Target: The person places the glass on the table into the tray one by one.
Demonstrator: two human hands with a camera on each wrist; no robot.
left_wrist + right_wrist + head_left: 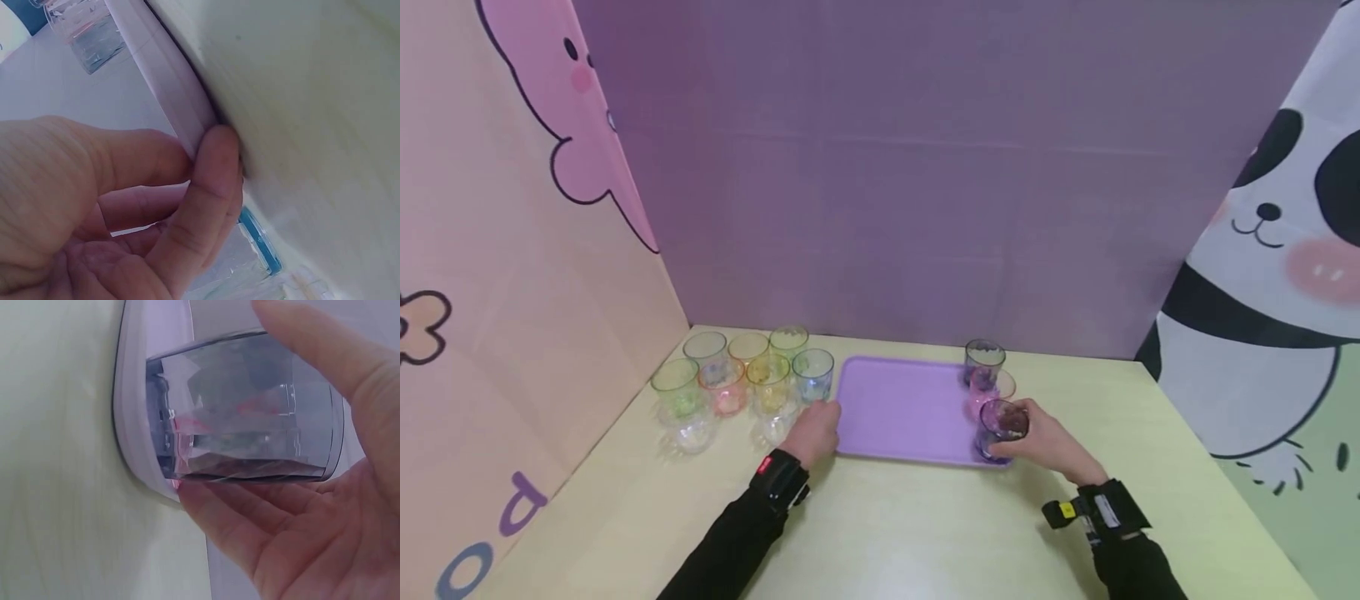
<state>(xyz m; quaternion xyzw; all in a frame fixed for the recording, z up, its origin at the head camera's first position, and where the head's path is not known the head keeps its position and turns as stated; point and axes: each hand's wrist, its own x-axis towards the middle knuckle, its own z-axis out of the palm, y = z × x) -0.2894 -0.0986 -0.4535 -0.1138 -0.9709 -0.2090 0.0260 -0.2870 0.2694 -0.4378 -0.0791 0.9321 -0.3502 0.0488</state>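
Right hand (1048, 442): fingers and thumb clamp the dark glass (244, 412) between them, at the purple tray (902, 408)'s near right corner. Left hand (815, 433): fingers and thumb pinch the tray's left rim.

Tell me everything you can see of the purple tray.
The purple tray is a shallow rectangle with rounded corners and a raised rim, plastic by its look. It lies flat on the pale table, long sides running left to right. The left hand pinches its left rim near the front corner. A dark glass and a pink glass stand at its right end; the right hand holds a bluish glass at its near right corner, contact unclear.
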